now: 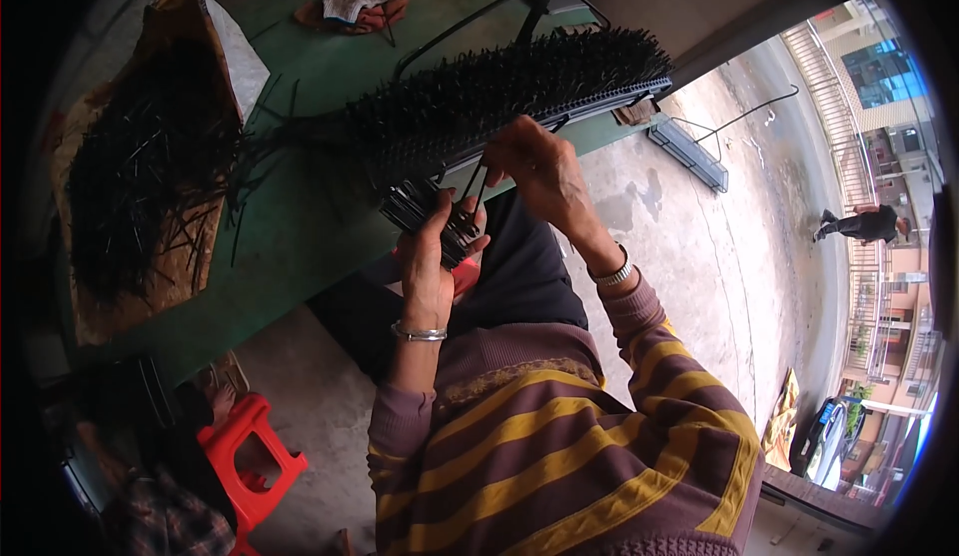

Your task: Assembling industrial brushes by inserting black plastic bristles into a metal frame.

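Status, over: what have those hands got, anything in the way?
Left hand: holding a bundle of black strips. Right hand: pinching at least one thin strip, by the rack. Nothing seen between right hand and rack.

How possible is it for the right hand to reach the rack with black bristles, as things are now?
Probably yes: the right hand is beside the near edge of the bristled rack, with nothing visible blocking it. However, its fingers appear to pinch a thin black strip.
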A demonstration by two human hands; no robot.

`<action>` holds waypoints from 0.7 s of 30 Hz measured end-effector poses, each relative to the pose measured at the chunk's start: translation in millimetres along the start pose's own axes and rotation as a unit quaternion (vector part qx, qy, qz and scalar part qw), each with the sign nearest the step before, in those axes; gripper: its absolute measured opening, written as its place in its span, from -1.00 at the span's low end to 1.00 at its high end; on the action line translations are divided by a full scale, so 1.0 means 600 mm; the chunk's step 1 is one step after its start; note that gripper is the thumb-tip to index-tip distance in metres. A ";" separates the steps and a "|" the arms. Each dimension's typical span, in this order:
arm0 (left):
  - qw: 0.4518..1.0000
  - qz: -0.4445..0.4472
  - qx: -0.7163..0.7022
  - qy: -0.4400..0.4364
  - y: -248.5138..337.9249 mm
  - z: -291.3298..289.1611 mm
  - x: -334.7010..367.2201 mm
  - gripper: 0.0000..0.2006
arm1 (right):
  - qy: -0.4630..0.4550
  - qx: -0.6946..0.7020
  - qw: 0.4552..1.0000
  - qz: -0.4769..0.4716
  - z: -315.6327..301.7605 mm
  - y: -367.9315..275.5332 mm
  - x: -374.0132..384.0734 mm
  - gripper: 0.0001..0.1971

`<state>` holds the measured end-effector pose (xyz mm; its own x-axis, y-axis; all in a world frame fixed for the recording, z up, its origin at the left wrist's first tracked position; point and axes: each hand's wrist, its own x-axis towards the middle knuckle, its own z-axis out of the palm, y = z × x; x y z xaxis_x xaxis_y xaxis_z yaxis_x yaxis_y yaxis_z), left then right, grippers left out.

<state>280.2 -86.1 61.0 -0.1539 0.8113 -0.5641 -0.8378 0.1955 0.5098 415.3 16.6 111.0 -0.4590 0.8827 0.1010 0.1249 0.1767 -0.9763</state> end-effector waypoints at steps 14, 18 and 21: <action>0.998 -0.018 -0.043 0.035 -0.004 -0.001 0.043 -0.73 | 0.121 -0.098 0.973 -0.172 0.042 0.023 0.078 -0.96; 0.998 -0.011 -0.052 0.040 -0.007 -0.005 0.040 -0.74 | 0.107 -0.124 0.971 -0.177 0.040 0.019 0.082 -0.97; 0.998 -0.010 -0.049 0.044 -0.008 -0.004 0.034 -0.76 | 0.098 -0.136 0.970 -0.176 0.038 0.015 0.082 -0.97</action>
<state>279.9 -72.0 45.3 -0.1784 0.7547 -0.6313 -0.8881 0.1528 0.4336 373.6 51.4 102.7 -0.3419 0.8081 0.4797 0.2301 0.5669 -0.7910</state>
